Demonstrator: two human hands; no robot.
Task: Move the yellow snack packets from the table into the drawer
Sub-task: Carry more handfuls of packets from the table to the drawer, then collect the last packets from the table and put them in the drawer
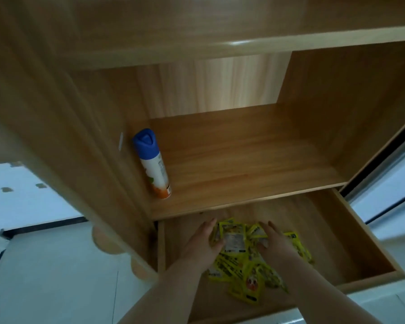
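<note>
Yellow packets (246, 265) lie heaped on the floor of the open drawer (360, 242), under the shelf with a spray can (153, 164). The left hand (205, 244) and right hand (275, 242), both spread open, flank the topmost packets, pressing their edges, probably to release them there. No table shows.

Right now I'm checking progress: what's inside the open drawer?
A pile of yellow snack packets lies in the drawer, with the left hand and right hand on it. Packets beneath the hands are hidden.
</note>
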